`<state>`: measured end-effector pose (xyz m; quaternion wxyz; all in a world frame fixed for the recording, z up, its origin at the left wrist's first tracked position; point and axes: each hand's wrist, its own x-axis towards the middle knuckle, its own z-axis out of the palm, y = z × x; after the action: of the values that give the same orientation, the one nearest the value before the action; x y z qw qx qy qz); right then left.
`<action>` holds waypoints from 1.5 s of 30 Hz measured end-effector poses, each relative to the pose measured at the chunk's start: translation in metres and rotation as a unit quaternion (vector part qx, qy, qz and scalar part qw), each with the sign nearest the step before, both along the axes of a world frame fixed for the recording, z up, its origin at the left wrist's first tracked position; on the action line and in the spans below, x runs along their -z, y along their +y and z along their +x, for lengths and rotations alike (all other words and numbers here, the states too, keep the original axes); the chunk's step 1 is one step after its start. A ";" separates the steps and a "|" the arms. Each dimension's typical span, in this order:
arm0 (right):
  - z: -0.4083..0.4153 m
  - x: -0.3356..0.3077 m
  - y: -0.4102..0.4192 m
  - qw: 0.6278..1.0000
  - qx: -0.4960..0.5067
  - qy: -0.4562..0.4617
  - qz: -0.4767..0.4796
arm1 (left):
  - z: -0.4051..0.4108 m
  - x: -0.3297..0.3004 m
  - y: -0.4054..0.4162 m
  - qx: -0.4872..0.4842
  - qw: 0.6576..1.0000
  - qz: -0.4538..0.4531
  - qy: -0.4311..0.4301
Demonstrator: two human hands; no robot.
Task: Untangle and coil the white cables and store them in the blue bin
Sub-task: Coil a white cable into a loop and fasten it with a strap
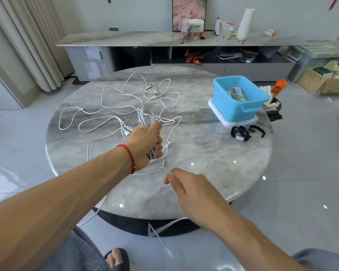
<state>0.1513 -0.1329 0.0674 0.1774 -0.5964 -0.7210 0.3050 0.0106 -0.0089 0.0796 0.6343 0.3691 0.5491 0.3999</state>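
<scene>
Marble table (pixel 204 153), left hand (pixel 145 145) gripping cables (pixel 147 116)

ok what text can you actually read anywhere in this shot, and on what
"...ponic" (partial): white box on the sideboard.
Orange bottle beside the blue bin: dark print, too small to read.
Small packet on the sideboard: too blurred.
Nothing else legible.
</scene>
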 end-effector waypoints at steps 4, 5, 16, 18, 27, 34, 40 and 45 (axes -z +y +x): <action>0.004 -0.009 0.001 0.993 -0.032 -0.058 0.101 | 0.003 0.005 -0.013 0.111 0.990 -0.012 0.085; 0.005 -0.010 0.002 0.992 -0.033 -0.042 0.115 | 0.006 0.006 -0.019 0.141 0.984 -0.012 0.107; 0.024 -0.013 0.017 0.989 0.110 0.020 0.097 | 0.020 0.001 -0.040 0.333 0.931 -0.147 -0.003; 0.027 -0.013 0.018 0.988 0.123 0.019 0.092 | 0.020 -0.003 -0.040 0.350 0.922 -0.163 -0.018; 0.034 -0.016 0.021 0.988 0.124 0.000 0.097 | 0.007 -0.011 -0.040 0.472 0.877 -0.073 0.048; 0.064 -0.018 0.028 0.991 0.050 0.025 0.119 | -0.009 0.002 -0.030 0.438 0.873 0.021 0.213; 0.062 -0.010 0.029 0.974 0.093 0.000 0.207 | -0.005 0.003 -0.031 0.413 0.884 0.061 0.213; 0.051 -0.015 0.029 0.956 0.155 0.180 0.174 | 0.001 -0.003 -0.033 0.389 0.890 0.118 0.206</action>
<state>0.2023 -0.1037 0.0824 0.4503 -0.5961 -0.6177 0.2457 0.0120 -0.0422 0.0828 0.5637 0.6993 0.4286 0.0977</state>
